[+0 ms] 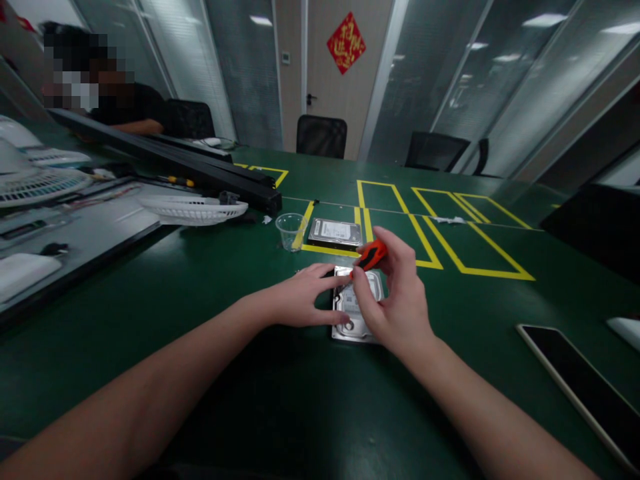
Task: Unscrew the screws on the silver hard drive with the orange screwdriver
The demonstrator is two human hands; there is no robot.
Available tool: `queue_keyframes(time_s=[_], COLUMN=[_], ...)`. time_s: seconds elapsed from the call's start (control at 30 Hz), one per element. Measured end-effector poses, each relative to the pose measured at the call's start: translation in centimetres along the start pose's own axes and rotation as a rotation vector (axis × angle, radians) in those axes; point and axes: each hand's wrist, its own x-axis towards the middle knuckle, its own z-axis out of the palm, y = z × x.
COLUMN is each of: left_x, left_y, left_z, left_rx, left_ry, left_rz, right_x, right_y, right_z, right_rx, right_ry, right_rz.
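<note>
A silver hard drive (pixel 356 327) lies label side up on the green table in front of me. My right hand (pixel 397 293) grips a screwdriver (pixel 373 255) with an orange and black handle, tilted over the drive's upper part. The screwdriver's tip is too small to make out. My left hand (pixel 313 297) rests with fingers apart on the drive's left side, its index finger close to the screwdriver. Part of the drive is hidden under my right hand. Just beyond it lies a second hard drive (pixel 335 232) inside a yellow tape outline.
A clear plastic cup (pixel 291 233) stands left of the second drive. White fan parts (pixel 195 208) and long black bars (pixel 215 170) lie at left. A phone (pixel 580 387) is at right. Yellow tape outlines (pixel 495 272) mark the table. Another person (pixel 135 110) sits at far left.
</note>
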Motion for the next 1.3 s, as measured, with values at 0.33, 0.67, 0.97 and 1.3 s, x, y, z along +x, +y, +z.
queue_keyframes(time_s=[0.33,0.67,0.97,1.3], left_x=[-0.02,-0.02,-0.04,0.02], left_y=[0.03,0.14,0.03,0.04], left_z=[-0.11,-0.08,0.03,-0.02], left_rx=[0.016,0.014,0.008,0.006], left_ry=[-0.016,-0.007,-0.001,-0.015], left_rz=[0.003,-0.014,0.0,-0.02], right_x=[0.48,-0.07,-0.13,-0.12], right_y=[-0.01,0.33,0.39,0.49], right_z=[-0.33,0.23,0.18,0.22], right_rx=[-0.109,0.01,0.06,0.028], right_ry=[0.047,0.012,0.0,0.021], right_rz=[-0.033,-0.005,-0.017,-0.007])
